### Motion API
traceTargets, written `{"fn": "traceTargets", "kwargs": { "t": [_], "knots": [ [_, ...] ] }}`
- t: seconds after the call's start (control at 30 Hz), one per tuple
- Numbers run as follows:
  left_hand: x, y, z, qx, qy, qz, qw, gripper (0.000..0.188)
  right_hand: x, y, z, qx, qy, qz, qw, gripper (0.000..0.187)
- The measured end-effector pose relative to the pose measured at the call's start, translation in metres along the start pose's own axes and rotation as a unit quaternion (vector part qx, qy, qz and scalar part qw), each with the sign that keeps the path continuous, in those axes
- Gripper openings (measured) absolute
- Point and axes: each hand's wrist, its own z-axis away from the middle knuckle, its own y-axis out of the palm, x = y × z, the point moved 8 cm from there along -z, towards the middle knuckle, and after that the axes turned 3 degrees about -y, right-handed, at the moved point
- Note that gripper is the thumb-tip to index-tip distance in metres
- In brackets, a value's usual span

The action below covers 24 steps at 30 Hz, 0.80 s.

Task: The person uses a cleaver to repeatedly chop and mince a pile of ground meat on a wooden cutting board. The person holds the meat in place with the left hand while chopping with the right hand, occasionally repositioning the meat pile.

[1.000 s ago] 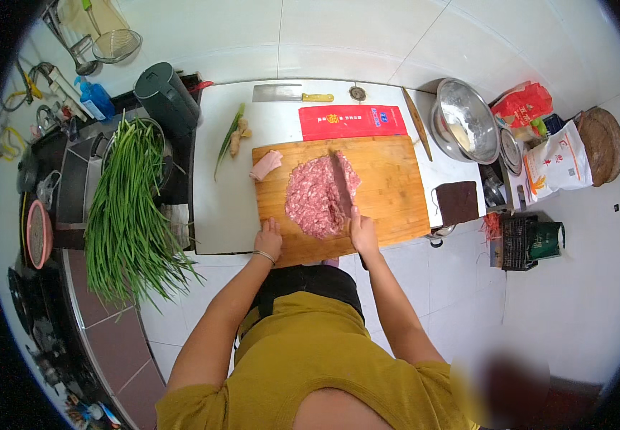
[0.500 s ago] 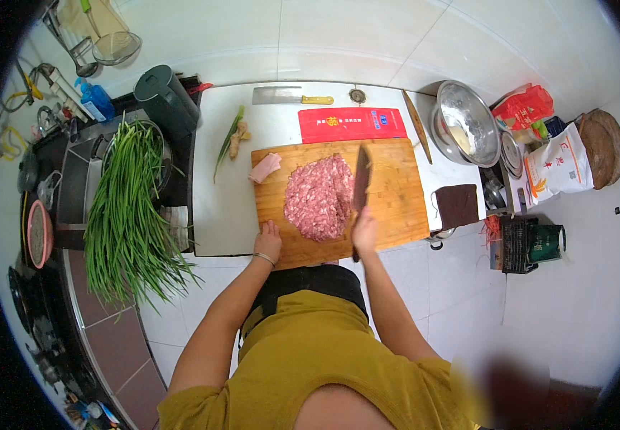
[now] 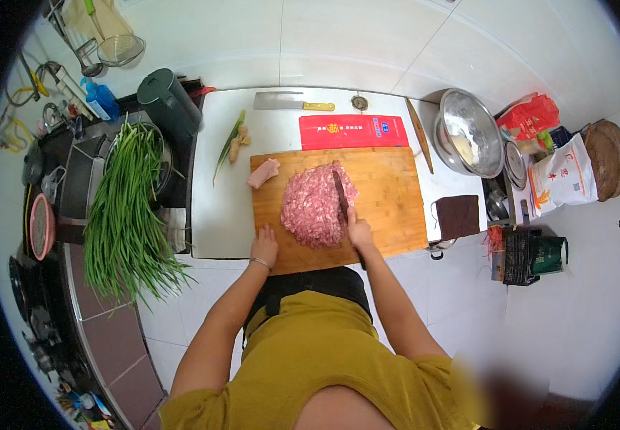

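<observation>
A mound of minced meat [image 3: 311, 204] lies on a wooden cutting board [image 3: 392, 193]. My right hand [image 3: 358, 231] grips the handle of a kitchen knife [image 3: 340, 193], whose dark blade is down in the right part of the meat. Flat on the board's near left corner rests my left hand [image 3: 265, 246], fingers stretched out and holding nothing. A pale pink piece of meat [image 3: 263, 173] sits at the board's far left corner.
Behind the board lie a red packet [image 3: 354, 132] and a cleaver [image 3: 293, 101]. Ginger [image 3: 238, 143] and a green onion [image 3: 228, 149] are at the left. Garlic chives [image 3: 127, 215] heap over the sink side; a steel bowl [image 3: 469, 132] stands at the right.
The knife has come down and left from beside the mound into the meat's right part. My left hand stays on the board.
</observation>
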Motion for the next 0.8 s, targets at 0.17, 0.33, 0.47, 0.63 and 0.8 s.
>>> {"fn": "traceTargets", "kwargs": {
  "t": [0.17,0.33,0.47,0.63,0.8],
  "knots": [
    [0.0,0.003,0.001,0.001,-0.02,0.023,1.0,0.044,0.043,-0.063,0.003,0.13,0.091,-0.095,0.983,0.077],
    [0.001,0.005,0.001,-0.042,-0.044,0.001,0.998,0.043,-0.002,-0.026,-0.004,0.032,0.005,0.005,0.999,0.069],
    [0.003,0.011,0.0,-0.029,-0.035,0.034,0.998,0.043,0.014,-0.078,-0.015,0.268,0.138,-0.301,0.905,0.064],
    [0.001,0.009,0.004,-0.031,-0.054,0.019,0.998,0.043,-0.05,-0.052,-0.006,0.351,0.307,-0.42,0.779,0.065],
    [0.003,0.015,0.005,-0.047,-0.072,0.03,0.996,0.043,-0.068,-0.021,-0.001,0.403,0.317,-0.475,0.715,0.064]
  ]
}}
